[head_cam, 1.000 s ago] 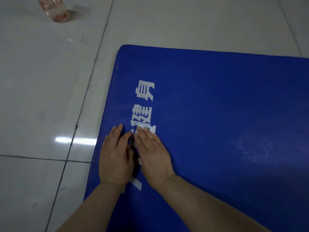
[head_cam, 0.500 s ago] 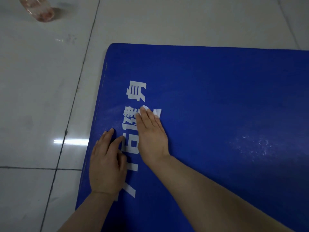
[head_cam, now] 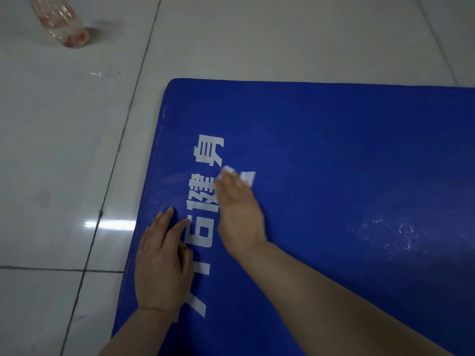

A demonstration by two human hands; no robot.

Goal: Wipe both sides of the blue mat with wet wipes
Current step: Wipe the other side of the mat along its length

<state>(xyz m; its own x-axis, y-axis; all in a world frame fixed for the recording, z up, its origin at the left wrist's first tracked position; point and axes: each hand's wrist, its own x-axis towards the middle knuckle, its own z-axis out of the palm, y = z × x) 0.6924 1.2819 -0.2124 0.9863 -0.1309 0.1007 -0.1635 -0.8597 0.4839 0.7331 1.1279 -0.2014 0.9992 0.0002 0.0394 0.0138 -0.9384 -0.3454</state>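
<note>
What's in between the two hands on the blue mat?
In the head view, white printed characters on the blue mat lie between the left hand and right hand; nothing else.

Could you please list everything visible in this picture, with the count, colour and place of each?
mat: one, blue, with white printed characters, flat on the floor, filling the right and lower part of the view.
wet wipe: one, white, on the mat under the right hand's fingers, beside the printed characters.
bottle: one, clear with a pinkish tint, on the floor at top left, apart from the mat.
floor: white glossy tiles with dark grout lines.
left hand: flat on the mat near its left edge.
right hand: presses the wipe onto the mat, fingers straight.
</note>
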